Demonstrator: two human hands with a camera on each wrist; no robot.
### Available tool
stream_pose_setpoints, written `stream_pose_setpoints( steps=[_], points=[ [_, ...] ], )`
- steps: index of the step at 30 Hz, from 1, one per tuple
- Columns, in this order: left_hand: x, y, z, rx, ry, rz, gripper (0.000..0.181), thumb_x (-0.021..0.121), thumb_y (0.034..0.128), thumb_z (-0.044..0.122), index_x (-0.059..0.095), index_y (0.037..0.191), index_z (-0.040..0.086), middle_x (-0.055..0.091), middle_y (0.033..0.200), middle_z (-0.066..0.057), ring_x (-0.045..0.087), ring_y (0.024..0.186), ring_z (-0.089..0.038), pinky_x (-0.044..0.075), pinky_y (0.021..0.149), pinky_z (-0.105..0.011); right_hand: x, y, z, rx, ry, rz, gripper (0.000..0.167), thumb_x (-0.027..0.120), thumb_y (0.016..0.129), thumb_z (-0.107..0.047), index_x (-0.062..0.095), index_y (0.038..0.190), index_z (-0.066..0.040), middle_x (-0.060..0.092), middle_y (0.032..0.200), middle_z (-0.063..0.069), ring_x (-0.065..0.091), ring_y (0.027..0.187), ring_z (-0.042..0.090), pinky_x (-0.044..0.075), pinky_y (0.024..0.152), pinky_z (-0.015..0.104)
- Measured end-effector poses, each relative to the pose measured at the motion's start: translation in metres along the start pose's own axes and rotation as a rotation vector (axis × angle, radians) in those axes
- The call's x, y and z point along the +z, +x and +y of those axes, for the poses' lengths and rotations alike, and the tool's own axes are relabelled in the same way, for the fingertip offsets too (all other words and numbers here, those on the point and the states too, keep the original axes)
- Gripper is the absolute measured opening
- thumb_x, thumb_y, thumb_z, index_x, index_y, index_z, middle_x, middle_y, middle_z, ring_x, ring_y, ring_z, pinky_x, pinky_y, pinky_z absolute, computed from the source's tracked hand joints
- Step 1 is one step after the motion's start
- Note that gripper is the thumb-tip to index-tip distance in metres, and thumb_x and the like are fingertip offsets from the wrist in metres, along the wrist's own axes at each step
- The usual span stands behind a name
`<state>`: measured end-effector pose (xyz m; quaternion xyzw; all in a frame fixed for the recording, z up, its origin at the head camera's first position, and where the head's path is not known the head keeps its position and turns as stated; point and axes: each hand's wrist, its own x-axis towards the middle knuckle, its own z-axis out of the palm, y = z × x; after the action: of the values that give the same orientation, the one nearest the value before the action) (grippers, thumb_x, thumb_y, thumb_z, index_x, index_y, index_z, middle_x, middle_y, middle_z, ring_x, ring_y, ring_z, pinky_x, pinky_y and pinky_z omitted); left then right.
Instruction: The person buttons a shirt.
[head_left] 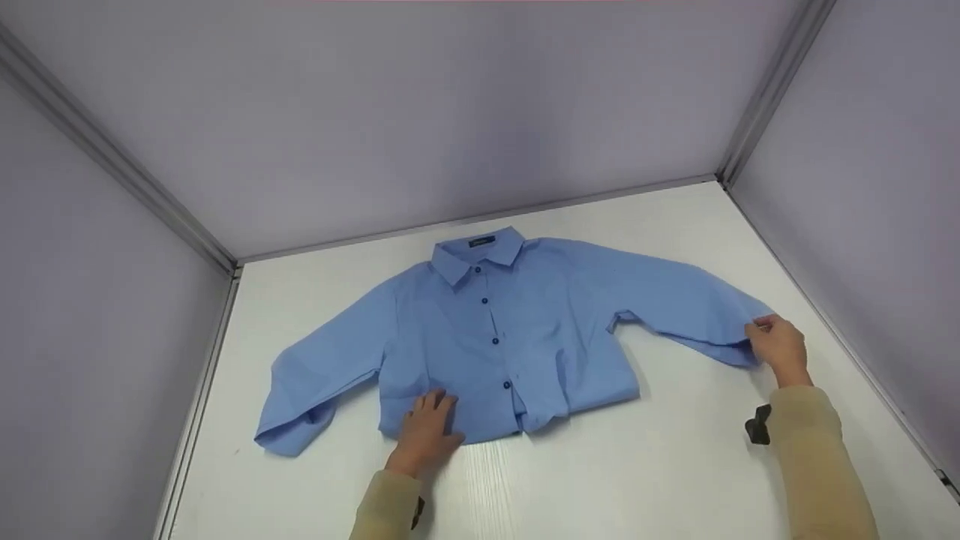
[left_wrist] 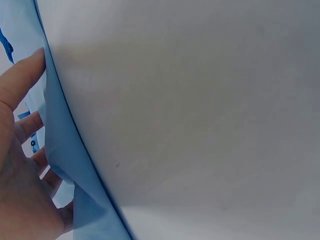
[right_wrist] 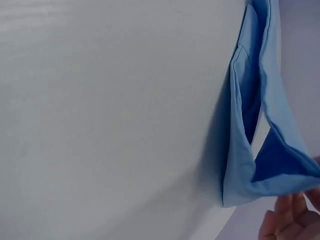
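A blue button-up shirt [head_left: 457, 345] lies front up on the white table, collar at the far side and both sleeves spread outward. Near its lower left edge my left hand [head_left: 427, 435] rests on the cloth with fingers spread; the left wrist view shows the thumb [left_wrist: 31, 75] against the fabric's edge. At the far right, my right hand [head_left: 780, 346] pinches the end of the right-side sleeve [head_left: 690, 307]. In the right wrist view the sleeve opening [right_wrist: 285, 160] gapes, lifted a little, with fingers [right_wrist: 290, 215] partly cut off by the frame.
The white table [head_left: 675, 457] is bounded by pale panels at the back [head_left: 480, 112] and both sides, joined by grey metal rails [head_left: 772, 90]. The left-side sleeve [head_left: 315, 375] lies bent down toward the near left, its end folded over.
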<state>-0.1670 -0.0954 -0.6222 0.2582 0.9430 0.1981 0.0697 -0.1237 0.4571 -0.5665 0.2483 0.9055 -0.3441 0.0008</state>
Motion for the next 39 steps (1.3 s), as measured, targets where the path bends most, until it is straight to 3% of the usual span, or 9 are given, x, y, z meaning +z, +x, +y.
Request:
stream_pose_setpoints(
  steps=[4,7,11,14,16,22,25,31,39],
  points=[
    [-0.002,0.002,0.000,0.004,-0.001,-0.002,0.056,0.069,0.0733,0.025,0.048,0.120,0.005,0.040,0.123,-0.017,0.036,0.111,-0.036,0.034,0.078,-0.057,-0.009,-0.005,0.007,0.006,-0.102,-0.258,0.081,0.051,0.084,-0.040,0.021,0.121,0.025,0.028,0.117,0.045,0.032,0.106,0.055,0.032,0.085,0.057],
    [-0.003,0.003,0.001,0.000,0.000,-0.005,0.056,0.069,0.0734,0.026,0.047,0.120,0.004,0.040,0.124,-0.018,0.035,0.112,-0.036,0.034,0.079,-0.058,-0.013,-0.012,0.017,0.058,-0.148,-0.356,0.094,0.058,0.078,-0.045,0.015,0.117,0.029,0.024,0.114,0.048,0.032,0.103,0.057,0.032,0.084,0.058],
    [-0.002,0.000,0.003,-0.015,0.016,-0.017,0.057,0.070,0.0731,0.026,0.047,0.120,0.003,0.040,0.123,-0.019,0.035,0.112,-0.037,0.034,0.078,-0.058,-0.006,-0.017,0.032,0.119,-0.081,-0.382,0.066,0.058,0.078,-0.045,0.039,0.084,0.018,0.045,0.074,0.026,0.048,0.067,0.034,0.043,0.063,0.041],
    [0.001,-0.004,0.004,-0.026,0.027,-0.033,0.057,0.070,0.0728,0.027,0.048,0.119,0.003,0.040,0.123,-0.019,0.036,0.111,-0.038,0.035,0.077,-0.058,0.005,-0.017,0.042,0.136,0.002,-0.364,0.046,0.058,0.080,-0.042,0.037,0.060,-0.006,0.035,0.051,0.000,0.036,0.046,0.012,0.035,0.046,0.026],
    [0.003,-0.006,0.005,-0.030,0.028,-0.044,0.057,0.070,0.0731,0.028,0.048,0.119,0.003,0.040,0.123,-0.019,0.036,0.111,-0.038,0.035,0.077,-0.058,0.011,-0.016,0.046,0.166,0.049,-0.335,0.043,0.060,0.079,-0.039,0.036,0.056,-0.011,0.034,0.047,-0.005,0.034,0.042,0.007,0.034,0.043,0.023],
    [0.006,-0.005,0.007,-0.034,0.050,-0.052,0.057,0.069,0.0742,0.030,0.047,0.120,0.003,0.040,0.122,-0.018,0.035,0.112,-0.037,0.035,0.076,-0.058,0.017,-0.012,0.040,0.183,0.189,-0.223,0.048,0.066,0.076,-0.024,0.043,0.091,0.016,0.048,0.069,0.007,0.047,0.059,0.014,0.041,0.053,0.024],
    [0.006,-0.003,0.008,-0.028,0.066,-0.038,0.057,0.068,0.0745,0.030,0.047,0.120,0.003,0.040,0.121,-0.018,0.035,0.111,-0.037,0.036,0.076,-0.058,0.022,-0.010,0.030,0.242,0.396,-0.178,0.052,0.064,0.078,-0.017,0.037,0.105,0.018,0.051,0.075,0.007,0.051,0.063,0.013,0.045,0.058,0.024],
    [0.006,0.000,0.007,-0.032,0.085,-0.030,0.058,0.068,0.0752,0.031,0.046,0.121,0.003,0.040,0.122,-0.018,0.035,0.112,-0.036,0.036,0.076,-0.056,0.035,-0.003,0.003,0.486,0.970,-0.084,0.027,0.061,0.079,-0.002,0.039,0.095,0.003,0.051,0.068,0.004,0.054,0.060,0.011,0.048,0.062,0.023],
    [0.002,0.000,0.004,-0.061,0.039,-0.001,0.059,0.068,0.0752,0.030,0.045,0.123,0.005,0.036,0.128,-0.018,0.030,0.118,-0.038,0.031,0.078,-0.063,0.052,0.009,-0.023,0.455,0.891,-0.037,0.022,0.052,0.082,-0.002,0.039,0.098,0.005,0.052,0.067,0.004,0.054,0.055,0.009,0.048,0.056,0.023]
  ],
)
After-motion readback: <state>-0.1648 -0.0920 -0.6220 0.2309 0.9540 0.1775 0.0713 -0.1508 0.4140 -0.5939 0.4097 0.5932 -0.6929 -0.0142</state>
